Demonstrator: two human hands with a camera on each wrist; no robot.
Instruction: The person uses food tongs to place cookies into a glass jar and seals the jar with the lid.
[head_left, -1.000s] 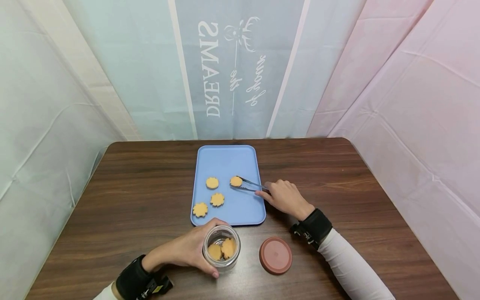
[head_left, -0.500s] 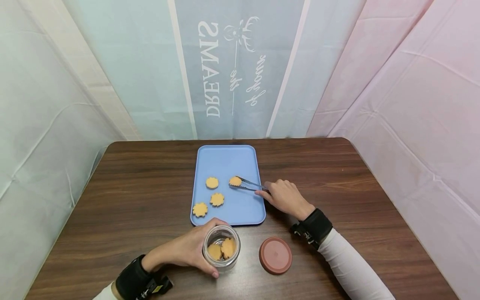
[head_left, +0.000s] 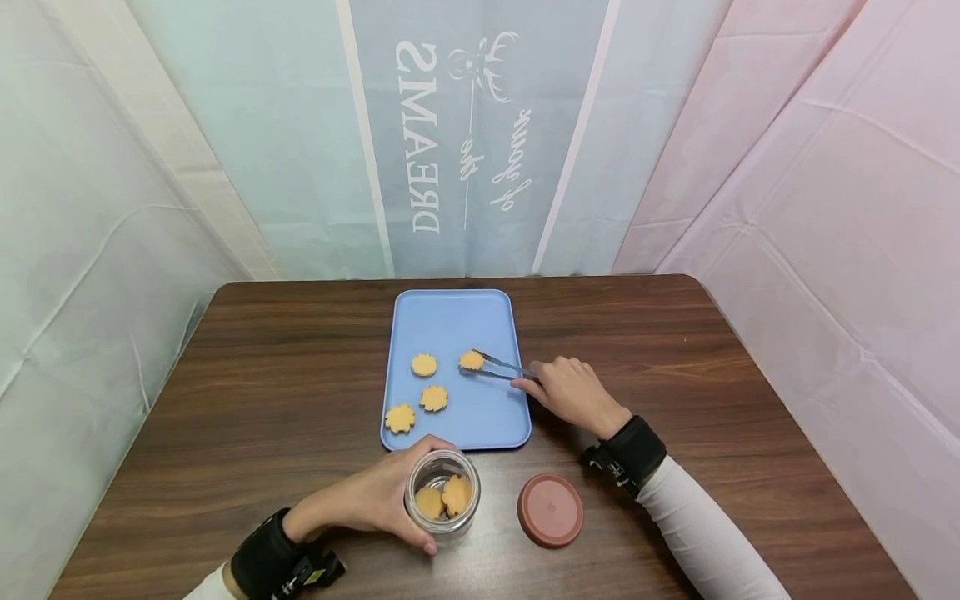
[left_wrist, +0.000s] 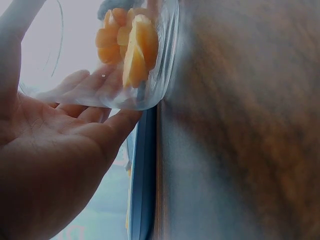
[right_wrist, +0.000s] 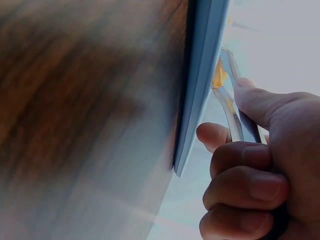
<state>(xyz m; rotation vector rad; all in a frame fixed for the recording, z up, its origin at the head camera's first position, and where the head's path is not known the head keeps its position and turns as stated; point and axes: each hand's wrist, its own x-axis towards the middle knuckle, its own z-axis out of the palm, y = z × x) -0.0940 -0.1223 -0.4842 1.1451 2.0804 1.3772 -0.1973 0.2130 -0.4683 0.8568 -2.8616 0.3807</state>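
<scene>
The right hand point(head_left: 573, 393) is wrapped round slim metal tongs with serrated tips point(right_wrist: 233, 120); the tips lie either side of a yellow, scalloped, flat biscuit point(head_left: 471, 360) over the blue rectangular tray point(head_left: 457, 321). I cannot tell whether it is lifted. With contact only at its edges, a slack squeeze could let it slip or twist out, and a hard one could crack it if brittle. Three similar biscuits point(head_left: 433, 398) lie nearby on the tray. The left hand point(head_left: 386, 497) clasps a lidless clear jar point(head_left: 476, 492) with yellow biscuits inside; its smooth wall could slide if knocked. A reddish-brown round lid point(head_left: 551, 510) lies beside it.
</scene>
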